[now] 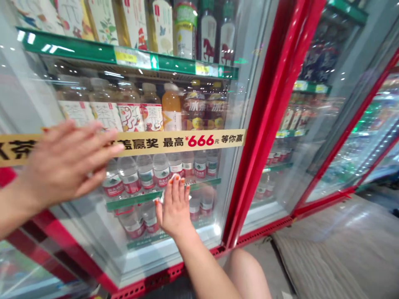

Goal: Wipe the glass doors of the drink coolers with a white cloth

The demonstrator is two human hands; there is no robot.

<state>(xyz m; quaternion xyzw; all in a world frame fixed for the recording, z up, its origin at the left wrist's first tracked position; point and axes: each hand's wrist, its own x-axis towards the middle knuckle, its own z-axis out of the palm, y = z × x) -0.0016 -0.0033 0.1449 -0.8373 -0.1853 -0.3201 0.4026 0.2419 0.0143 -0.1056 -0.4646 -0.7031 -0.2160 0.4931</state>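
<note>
My right hand lies flat against the glass door of a drinks cooler, low down in front of the water bottles. Under its fingers is a small white cloth or tissue, mostly hidden by the palm, with bits showing at the edges. My left hand, somewhat blurred, is higher at the left, fingers stretched out and nothing in them. It overlaps the yellow printed strip that runs across the glass; I cannot tell whether it touches.
Behind the glass stand bottles of tea and water on green-edged shelves. A red door frame borders the right side, with more coolers beyond. My bent knee is at the bottom, near a striped mat.
</note>
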